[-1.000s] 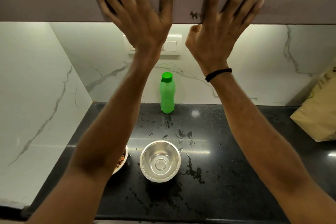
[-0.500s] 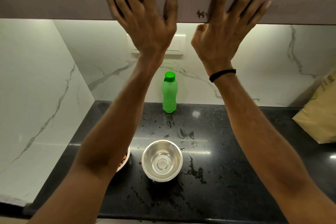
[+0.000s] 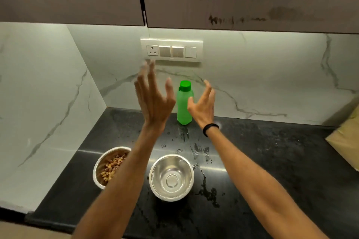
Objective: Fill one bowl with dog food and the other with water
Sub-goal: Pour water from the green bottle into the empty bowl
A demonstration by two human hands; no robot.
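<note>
Both hands are raised over the black stone counter (image 3: pixel 272 161), empty and with fingers spread. The left hand (image 3: pixel 155 103) is slack and grips nothing; its fingertips are blurred just under the white switch plate (image 3: pixel 172 50) on the marble wall. The right hand (image 3: pixel 203 105), with a black band (image 3: pixel 210 128) at the wrist, is likewise loose and holds nothing. Between the 2 hands, and beyond them against the wall, stands the green plastic bottle with a green cap (image 3: pixel 183 106), upright on the counter; the right thumb overlaps its side in this view, and whether it touches cannot be told. Below the left forearm, nearer the person, sits the round steel bowl of brown dog food (image 3: pixel 108 167), partly hidden by that arm. Just right of that forearm is the second round steel bowl (image 3: pixel 172 177); whether it holds water cannot be told. Wet streaks mark the counter around it. Far right of the right hand lies a tan paper bag (image 3: pixel 345 139).
</note>
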